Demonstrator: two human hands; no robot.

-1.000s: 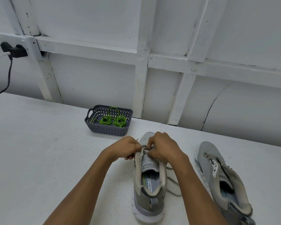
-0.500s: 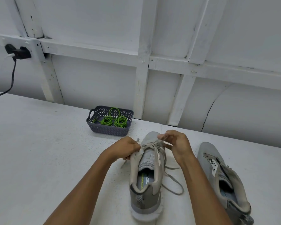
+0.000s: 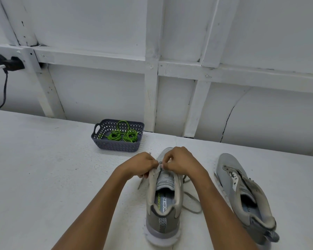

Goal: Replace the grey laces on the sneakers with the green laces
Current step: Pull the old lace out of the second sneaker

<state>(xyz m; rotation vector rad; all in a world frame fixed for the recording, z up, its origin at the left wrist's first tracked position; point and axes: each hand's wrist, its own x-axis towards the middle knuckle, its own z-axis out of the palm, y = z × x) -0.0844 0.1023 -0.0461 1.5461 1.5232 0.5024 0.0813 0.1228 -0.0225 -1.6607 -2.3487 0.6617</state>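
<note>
Before you, a white table (image 3: 34, 168) meets a white panelled wall (image 3: 98, 96); above its far left corner, a black plug (image 3: 9, 63) trails a dark cable (image 3: 5, 87) down.

The insole (image 3: 167, 201) of the sneaker (image 3: 162, 226) standing at the front edge of the table (image 3: 43, 177) carries two lines of print running along its length. The green letters appear to read "ECHERS", their start hidden. Beside them, dark letters read "MORY FOA", cut off at both ends. In the other sneaker (image 3: 229, 175), nearer the right edge, the inner lining (image 3: 248, 210) shows only "FO".
</note>
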